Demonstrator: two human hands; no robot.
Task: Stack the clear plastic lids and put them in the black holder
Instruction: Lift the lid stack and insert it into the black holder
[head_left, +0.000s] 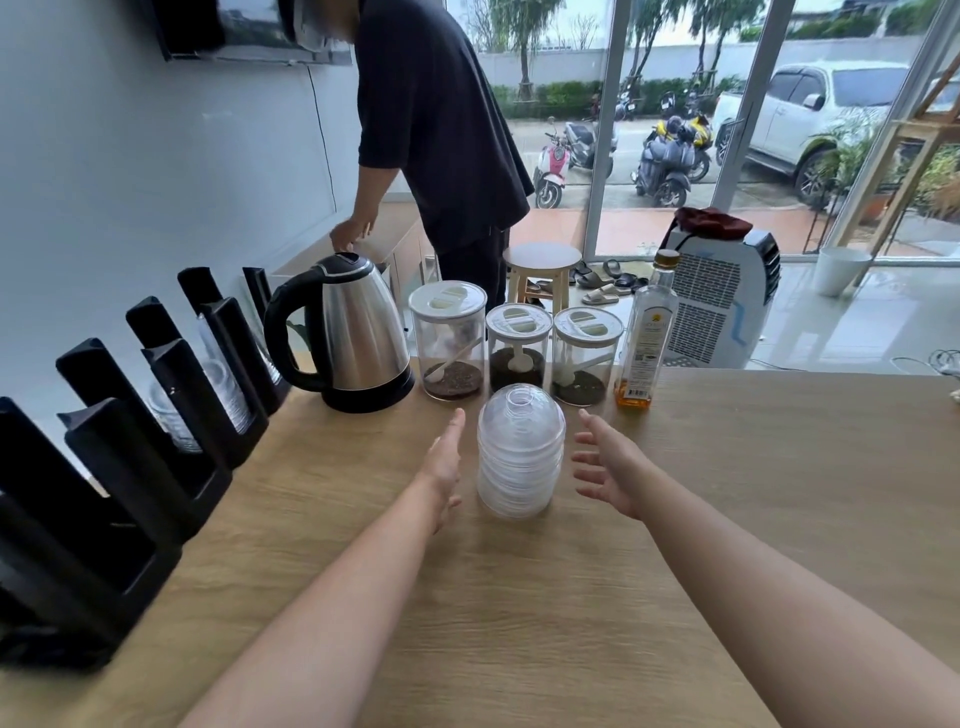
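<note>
Clear lids (521, 457) stacked between spread left hand (444, 462) and right hand (609, 465), neither touching; black holder (171, 415) partly filled with lids.

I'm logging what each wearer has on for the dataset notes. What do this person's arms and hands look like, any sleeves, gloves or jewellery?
Both forearms are bare as far as the picture shows. The left hand and right hand wear no gloves, and no rings, watch or wristband are visible. No sleeve edge shows in the picture.
</note>
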